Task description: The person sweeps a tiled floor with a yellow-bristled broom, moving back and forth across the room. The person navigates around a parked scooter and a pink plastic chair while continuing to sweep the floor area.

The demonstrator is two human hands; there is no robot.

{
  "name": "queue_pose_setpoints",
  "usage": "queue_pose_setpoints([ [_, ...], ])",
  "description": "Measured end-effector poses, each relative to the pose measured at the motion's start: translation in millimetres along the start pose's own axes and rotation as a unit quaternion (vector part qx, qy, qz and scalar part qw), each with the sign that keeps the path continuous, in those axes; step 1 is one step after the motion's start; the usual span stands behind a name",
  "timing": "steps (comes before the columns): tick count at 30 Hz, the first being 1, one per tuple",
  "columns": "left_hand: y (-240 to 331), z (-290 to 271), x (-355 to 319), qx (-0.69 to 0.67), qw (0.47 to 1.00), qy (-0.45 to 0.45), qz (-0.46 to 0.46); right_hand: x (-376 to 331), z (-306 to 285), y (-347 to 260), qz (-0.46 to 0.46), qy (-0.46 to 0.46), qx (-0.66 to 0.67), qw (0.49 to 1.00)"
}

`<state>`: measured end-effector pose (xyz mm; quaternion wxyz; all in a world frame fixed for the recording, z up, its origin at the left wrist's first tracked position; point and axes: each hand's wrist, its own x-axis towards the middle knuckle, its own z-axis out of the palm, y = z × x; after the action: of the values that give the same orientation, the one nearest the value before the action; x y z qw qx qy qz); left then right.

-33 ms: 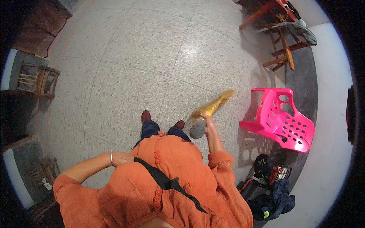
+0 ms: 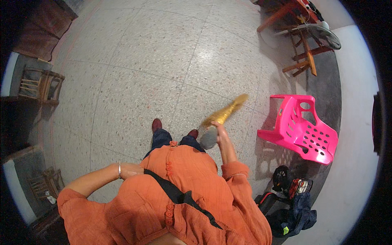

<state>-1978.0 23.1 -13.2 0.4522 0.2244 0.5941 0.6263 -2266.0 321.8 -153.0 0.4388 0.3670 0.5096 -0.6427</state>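
In front of my right hip, my right hand [image 2: 218,127] is closed around a long object with a shiny gold body [image 2: 228,111] and a rounded grey end [image 2: 209,138]. Motion smears the gold part, so its exact kind does not show. The gold part points away to the far right; the grey end hangs toward my body. My left hand [image 2: 134,169], with a silver bangle [image 2: 119,170] at the wrist, rests against my left side beside a black strap [image 2: 165,185]. Its fingers are hidden against the orange shirt [image 2: 188,163].
A pink plastic chair [image 2: 300,126] stands to the right by the wall. Nearer lie dark bags and cloth [image 2: 300,212]. Far right are a standing fan [image 2: 326,36] and a wooden frame [image 2: 308,57]; wooden chairs [image 2: 41,85] line the left. Speckled tile floor [image 2: 143,73] spreads ahead.
My right hand and the gold-and-grey object have shifted slightly to the left. My left hand stays where it was.
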Motion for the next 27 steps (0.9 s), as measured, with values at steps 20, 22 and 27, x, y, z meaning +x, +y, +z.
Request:
queue_pose_setpoints([
  [20,18,-11,7,0.036,0.999,-0.017,0.001,-46,59,-7,-0.005,-0.175,-0.14,0.975],
  [22,18,-16,9,0.031,0.999,-0.041,-0.006,-57,26,-9,-0.04,-0.136,-0.146,0.979],
  [27,12,-8,23,0.144,0.988,-0.04,0.03,-51,-53,-6,-0.113,-0.019,-0.154,0.981],
])
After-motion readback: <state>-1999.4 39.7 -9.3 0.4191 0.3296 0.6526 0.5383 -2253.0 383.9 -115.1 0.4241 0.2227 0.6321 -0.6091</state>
